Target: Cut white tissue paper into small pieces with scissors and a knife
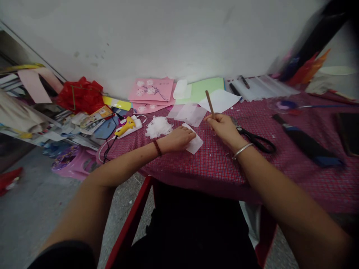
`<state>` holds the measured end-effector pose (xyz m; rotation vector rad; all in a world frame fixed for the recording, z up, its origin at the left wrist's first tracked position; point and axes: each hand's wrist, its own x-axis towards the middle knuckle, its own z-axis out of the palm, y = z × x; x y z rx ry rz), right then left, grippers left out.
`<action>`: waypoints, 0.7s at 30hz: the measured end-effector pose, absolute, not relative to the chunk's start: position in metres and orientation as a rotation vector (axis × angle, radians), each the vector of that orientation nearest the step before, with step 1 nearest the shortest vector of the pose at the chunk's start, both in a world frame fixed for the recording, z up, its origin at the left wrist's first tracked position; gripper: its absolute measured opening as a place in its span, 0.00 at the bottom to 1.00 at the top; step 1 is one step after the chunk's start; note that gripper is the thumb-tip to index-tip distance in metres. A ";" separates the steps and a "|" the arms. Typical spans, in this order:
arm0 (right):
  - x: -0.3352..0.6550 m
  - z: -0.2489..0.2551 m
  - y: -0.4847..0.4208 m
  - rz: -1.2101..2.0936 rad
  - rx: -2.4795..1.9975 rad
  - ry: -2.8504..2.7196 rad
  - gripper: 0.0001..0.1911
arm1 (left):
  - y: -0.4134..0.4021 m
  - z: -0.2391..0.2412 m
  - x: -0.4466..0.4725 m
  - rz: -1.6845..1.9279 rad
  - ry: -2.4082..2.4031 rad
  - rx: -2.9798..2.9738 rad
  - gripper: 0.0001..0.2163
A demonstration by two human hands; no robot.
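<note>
My left hand rests on a small white paper sheet lying on the red checked tablecloth, with its fingers curled over the sheet's left edge. My right hand is closed on a thin wooden stick that points up and away, just right of the sheet. A pile of white paper scraps lies left of my left hand. Black-handled scissors lie beside my right wrist.
A yellow glue gun on a white block sits at the table's left end. Pink flower cards, green paper and white sheets lean near the wall. A red bag and magazines lie left; a dark flat tool lies right.
</note>
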<state>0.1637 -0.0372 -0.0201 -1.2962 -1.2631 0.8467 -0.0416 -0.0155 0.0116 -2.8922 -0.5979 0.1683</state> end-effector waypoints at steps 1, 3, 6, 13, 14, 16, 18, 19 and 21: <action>0.163 -0.019 -0.037 0.852 -1.296 -1.265 0.08 | -0.011 0.010 -0.040 0.153 -0.634 -2.878 0.09; 0.163 -0.018 -0.038 0.854 -1.308 -1.273 0.08 | -0.001 0.008 -0.037 0.110 -0.749 -2.898 0.08; 0.162 -0.015 -0.041 0.862 -1.326 -1.308 0.07 | 0.014 0.010 -0.034 -0.073 -0.996 -3.063 0.06; 0.159 -0.014 -0.047 0.950 -1.237 -1.403 0.15 | 0.030 0.013 -0.022 -0.843 -1.411 -3.407 0.05; 0.159 -0.016 -0.047 0.959 -1.238 -1.406 0.14 | 0.030 0.012 -0.019 -0.914 -1.419 -3.456 0.06; 0.160 -0.019 -0.045 0.976 -1.256 -1.410 0.12 | 0.028 0.011 -0.013 -1.040 -1.405 -3.538 0.06; 0.162 -0.022 -0.043 0.978 -1.287 -1.394 0.10 | 0.026 0.011 -0.009 -1.150 -1.371 -3.567 0.05; 0.163 -0.023 -0.042 0.973 -1.301 -1.381 0.10 | 0.026 0.013 -0.008 -1.187 -1.362 -3.559 0.05; 0.165 -0.024 -0.040 0.943 -1.324 -1.354 0.10 | 0.027 0.017 -0.010 -1.132 -1.369 -3.563 0.04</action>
